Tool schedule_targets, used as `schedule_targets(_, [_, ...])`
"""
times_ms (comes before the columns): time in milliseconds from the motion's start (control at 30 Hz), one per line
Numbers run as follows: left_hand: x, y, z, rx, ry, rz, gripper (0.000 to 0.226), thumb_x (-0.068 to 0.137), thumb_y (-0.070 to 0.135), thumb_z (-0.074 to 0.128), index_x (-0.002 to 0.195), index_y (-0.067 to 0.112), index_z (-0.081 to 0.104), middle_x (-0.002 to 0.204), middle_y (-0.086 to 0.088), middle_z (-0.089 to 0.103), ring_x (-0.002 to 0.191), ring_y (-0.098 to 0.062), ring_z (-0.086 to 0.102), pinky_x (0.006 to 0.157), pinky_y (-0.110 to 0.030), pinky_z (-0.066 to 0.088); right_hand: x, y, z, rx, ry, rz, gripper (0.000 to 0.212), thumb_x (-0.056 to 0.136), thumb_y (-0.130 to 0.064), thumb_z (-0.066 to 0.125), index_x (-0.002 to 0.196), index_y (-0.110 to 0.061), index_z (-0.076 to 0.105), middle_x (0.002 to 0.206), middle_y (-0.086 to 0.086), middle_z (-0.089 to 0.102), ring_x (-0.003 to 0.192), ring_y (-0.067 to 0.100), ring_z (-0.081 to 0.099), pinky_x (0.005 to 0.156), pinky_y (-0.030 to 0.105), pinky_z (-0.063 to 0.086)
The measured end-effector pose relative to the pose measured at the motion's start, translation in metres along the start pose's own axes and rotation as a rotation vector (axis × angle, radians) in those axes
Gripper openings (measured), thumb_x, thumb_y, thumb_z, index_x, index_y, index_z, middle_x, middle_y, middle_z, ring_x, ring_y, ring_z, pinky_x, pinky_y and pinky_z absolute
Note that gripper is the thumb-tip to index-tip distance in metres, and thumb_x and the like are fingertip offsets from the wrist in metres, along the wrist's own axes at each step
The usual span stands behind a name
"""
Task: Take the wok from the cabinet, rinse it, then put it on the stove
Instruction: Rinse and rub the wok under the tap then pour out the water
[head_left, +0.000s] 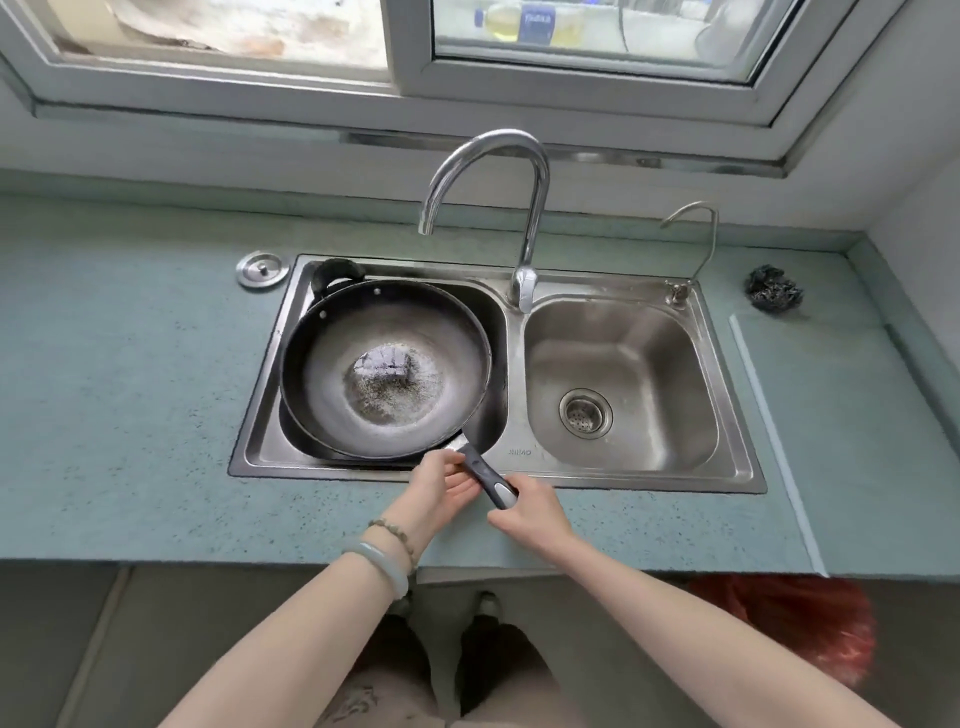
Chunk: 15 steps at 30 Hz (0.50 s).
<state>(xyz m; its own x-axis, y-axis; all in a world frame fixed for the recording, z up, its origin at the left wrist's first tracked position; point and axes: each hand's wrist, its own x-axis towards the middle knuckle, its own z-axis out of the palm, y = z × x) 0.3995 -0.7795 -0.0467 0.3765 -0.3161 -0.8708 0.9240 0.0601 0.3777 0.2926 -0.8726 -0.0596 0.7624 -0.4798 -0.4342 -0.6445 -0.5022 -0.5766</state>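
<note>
Worktop: one blue-green speckled worktop (130, 415) runs beneath the window (410, 67) and carries everything else.
Sink: one steel sink (623, 480) with two basins; the right basin holds only its drain strainer (586, 414).
Wok: one dark wok (332, 395) sits in the left basin and fills most of it, with a pale grey patch in its bottom. Its long handle (480, 470) sticks out over the sink's front rim towards the person.
Taps: two, a tall curved tap (535, 208) whose spout hangs above the wok's far edge, and a thin small tap (709, 244) at the right rear corner.
Left hand: the left hand (444, 486) has its grip closed around the handle close to the wok. Two bracelets (395, 540) are on that wrist.
Right hand: the right hand (535, 514) has its grip curled around the handle's end.
Bottle: one bottle of yellow liquid (511, 21) stands behind the glass; its blue label is too blurred to read.
Scourer: one dark scourer (774, 288) lies right of the sink.
Lid: one round steel lid (262, 268) lies left of the sink.
Writing: a small stamped mark (519, 452) on the sink's front rim is not legible.
</note>
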Motion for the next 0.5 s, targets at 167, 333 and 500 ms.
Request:
schedule_targets(167, [0.0,0.0,0.012,-0.06,0.008,0.022,0.011,0.087,0.001,0.045,0.088,-0.007,0.052,0.088,-0.022,0.059,0.08,-0.033,0.06,0.082,-0.041,0.051,0.013,0.004,-0.014,-0.028,-0.04,-0.046,0.031,0.066,-0.017,0.064,0.057,-0.025,0.036,0.053,-0.006,0.041,0.049,0.01,0.038,0.044,0.02,0.025])
schedule_targets(333, [0.002,0.003,0.023,-0.094,-0.001,0.032,0.011,0.088,-0.002,0.04,0.087,-0.007,0.051,0.087,-0.022,0.058,0.079,-0.032,0.059,0.068,-0.036,0.051,0.028,0.011,-0.019,-0.047,-0.065,-0.056,0.014,0.064,-0.022,0.064,0.07,-0.018,0.052,0.064,0.0,0.055,0.064,0.022,0.052,0.049,0.022,0.032])
schedule_targets(500, [0.008,0.006,0.031,-0.065,0.027,0.041,0.02,0.091,-0.008,0.036,0.077,-0.003,0.049,0.082,-0.014,0.051,0.076,-0.022,0.053,0.075,-0.028,0.048,0.038,0.016,-0.027,-0.065,-0.06,-0.073,0.016,0.065,-0.02,0.063,0.073,-0.011,0.053,0.058,-0.003,0.044,0.063,0.024,0.045,0.046,0.019,0.027])
